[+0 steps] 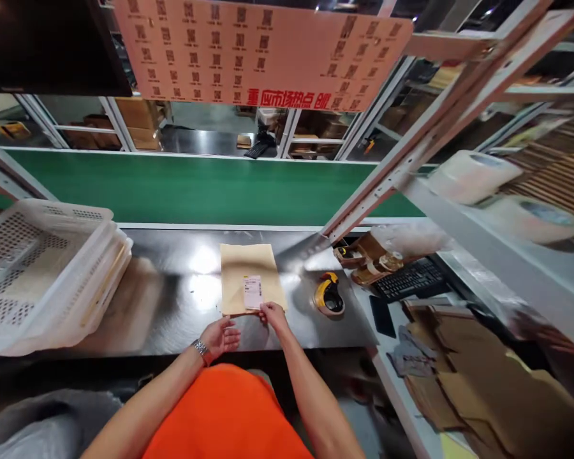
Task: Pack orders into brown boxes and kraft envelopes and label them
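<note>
A tan paper envelope [236, 266] lies flat on the metal table [167, 312], with a white printed label [253, 293] on its lower middle. My right hand [272, 315] pinches the envelope's near edge, just below the label's right corner. Just off the envelope's lower left corner, my left hand [222, 338] is held palm up with its fingers apart and nothing in it. A yellow and black tape dispenser [330, 294] stands to the right of the envelope.
Stacked white plastic baskets [95, 242] stand at the left. A white post [363, 204] rises behind the dispenser. On the right are a keyboard [411, 278], a phone-like black slab [382, 316], flattened cardboard [492, 376] and a shelf with tape rolls [473, 176]. A green belt [210, 188] runs behind.
</note>
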Demonstrator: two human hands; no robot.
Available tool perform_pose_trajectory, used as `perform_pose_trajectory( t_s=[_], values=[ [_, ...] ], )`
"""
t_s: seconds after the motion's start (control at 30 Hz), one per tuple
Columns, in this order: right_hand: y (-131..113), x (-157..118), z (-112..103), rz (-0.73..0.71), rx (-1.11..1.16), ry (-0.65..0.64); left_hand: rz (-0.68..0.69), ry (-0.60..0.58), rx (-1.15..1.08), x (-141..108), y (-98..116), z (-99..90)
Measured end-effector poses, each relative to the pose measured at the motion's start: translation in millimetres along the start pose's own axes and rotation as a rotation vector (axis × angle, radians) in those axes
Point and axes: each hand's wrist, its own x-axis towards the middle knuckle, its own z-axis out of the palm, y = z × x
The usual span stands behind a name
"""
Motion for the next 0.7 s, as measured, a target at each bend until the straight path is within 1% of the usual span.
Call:
perform_pose_trajectory(
  t_s=[0.07,0.17,0.23,0.3,0.4,0.47,0.57,0.63,0.7],
  values=[
    [4.3,10.8,1.6,0.029,-0.138,0.074,0.031,0.078,0.048,-2.8,7.9,-13.7],
    [11.1,19.2,1.4,0.029,-0.338,0.147,0.019,0.126,0.048,-1.3,14.0,-22.4],
    [14.0,21.5,-2.7,0.002,-0.465,0.188,0.013,0.120,0.035,1.7,17.0,-21.6],
    [15.6,21.2,-9.8,-0.048,-0.568,0.225,0.044,0.106,0.023,4.3,20.3,-17.9],
    [15.4,18.8,-18.5,-0.189,-0.660,0.238,0.112,0.112,0.001,6.4,24.5,-11.2],
    [12.6,20.9,-17.1,-0.338,-0.682,0.183,0.132,0.132,-0.023,7.5,25.2,-6.4],
    [6.2,36.6,-1.7,-0.569,-0.685,0.023,0.148,0.174,-0.071,10.5,21.4,2.1],
    [4.3,53.4,12.7,-0.679,-0.685,-0.088,0.157,0.206,-0.098,13.1,15.9,6.8],
    [7.9,69.9,24.9,-0.746,-0.712,-0.164,0.165,0.232,-0.122,15.3,8.4,8.1]
  ],
)
